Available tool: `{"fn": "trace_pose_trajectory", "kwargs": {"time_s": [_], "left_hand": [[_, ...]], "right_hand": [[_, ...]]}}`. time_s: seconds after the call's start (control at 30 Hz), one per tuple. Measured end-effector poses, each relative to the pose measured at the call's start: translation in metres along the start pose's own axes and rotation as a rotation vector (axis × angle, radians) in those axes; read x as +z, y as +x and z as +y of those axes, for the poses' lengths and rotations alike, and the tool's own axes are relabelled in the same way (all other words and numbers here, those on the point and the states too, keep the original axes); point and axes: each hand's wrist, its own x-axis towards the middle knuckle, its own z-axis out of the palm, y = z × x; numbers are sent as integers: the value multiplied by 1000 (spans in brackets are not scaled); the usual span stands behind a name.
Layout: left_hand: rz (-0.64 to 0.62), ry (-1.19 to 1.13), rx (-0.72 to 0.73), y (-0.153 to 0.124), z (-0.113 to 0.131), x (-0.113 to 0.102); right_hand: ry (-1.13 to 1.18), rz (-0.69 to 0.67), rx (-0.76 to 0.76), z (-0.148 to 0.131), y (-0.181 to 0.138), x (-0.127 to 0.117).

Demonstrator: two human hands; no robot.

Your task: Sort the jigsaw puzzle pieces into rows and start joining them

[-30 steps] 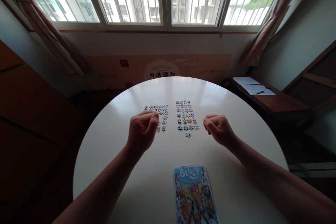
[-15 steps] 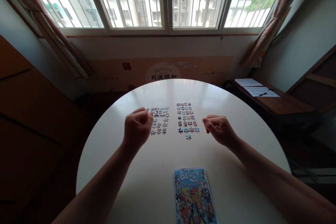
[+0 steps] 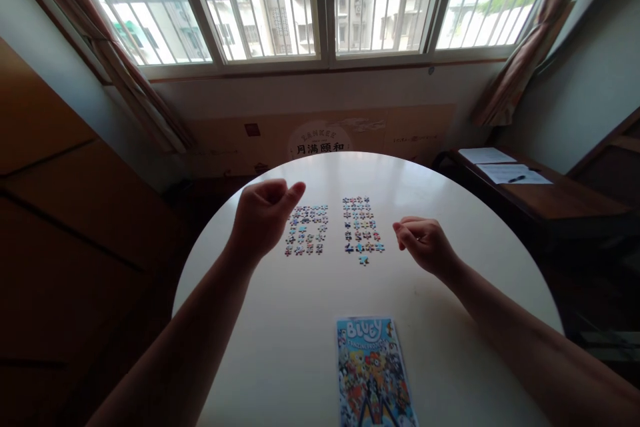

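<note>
My left hand is a loose fist at the left group of jigsaw pieces, its thumb pointing up and to the right. It hides some of that group's left edge. On the other side my right hand is curled closed, a little right of the second group of jigsaw pieces, apart from them. No object shows in either hand. Both groups lie in rows on the white round table. One single puzzle piece sits just below the right group.
Near my side of the table lies a colourful Bluey picture sheet. Beyond the far edge stands a large printed cardboard panel under a barred window. At right, a brown side table bears papers and a pen.
My left hand has risen a little, and its thumb has lifted away from the curled fingers. My right hand keeps nearly the same pose. The whole view has shifted slightly.
</note>
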Motion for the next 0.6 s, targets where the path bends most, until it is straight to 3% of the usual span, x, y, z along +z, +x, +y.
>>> {"fn": "trace_pose_trajectory", "kwargs": {"time_s": [0.13,0.23,0.43,0.6], "left_hand": [[-116,3,57,40,27,-5],[-84,-2,74,63,29,-4],[-26,122,43,83,-2,4],[-152,482,-20,87,-45,14]], "right_hand": [[8,-24,9,1,0,2],[9,-29,25,4,-2,3],[37,-59,76,11,-4,7],[34,-87,65,11,-2,9]]}}
